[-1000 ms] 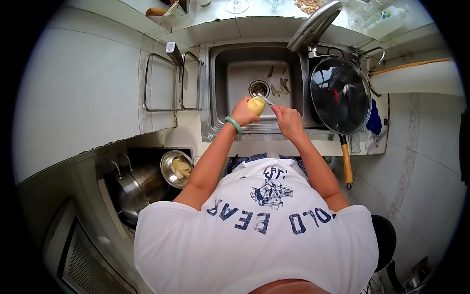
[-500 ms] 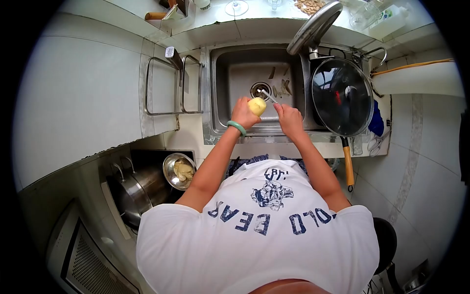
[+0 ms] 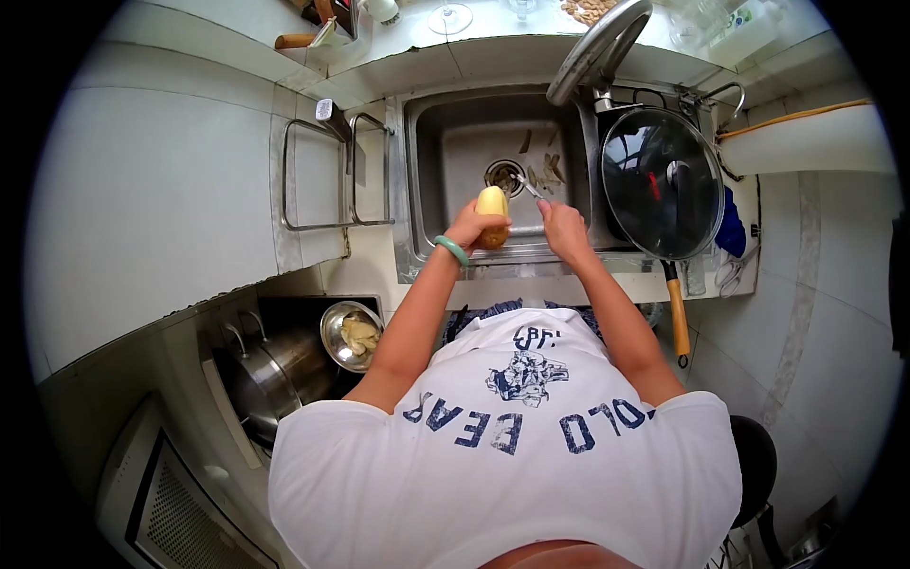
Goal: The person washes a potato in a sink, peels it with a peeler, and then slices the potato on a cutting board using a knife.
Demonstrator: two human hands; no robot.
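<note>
My left hand (image 3: 467, 228) is wrapped round a potato (image 3: 492, 204) above the near part of the sink (image 3: 414, 171). The potato's upper part is pale and bare; brown skin shows on its lower end. To its right, my right hand (image 3: 566, 230) grips a peeler (image 3: 531, 187) by the handle, its head pointing toward the drain. Peeler and potato are apart. Strips of peel (image 3: 547, 174) lie on the sink floor right of the drain (image 3: 505, 177), and more bits sit in the drain.
A faucet (image 3: 597, 47) arches over the sink's back right. A lidded pan (image 3: 662, 180) stands on the right, its handle jutting toward me. Left are a metal rack (image 3: 322, 226), a bowl with pale pieces (image 3: 353, 335) and a steel pot (image 3: 280, 370).
The potato has turned in my left hand, so its unpeeled brown end now shows toward me. My right hand with the peeler has shifted slightly to the right.
</note>
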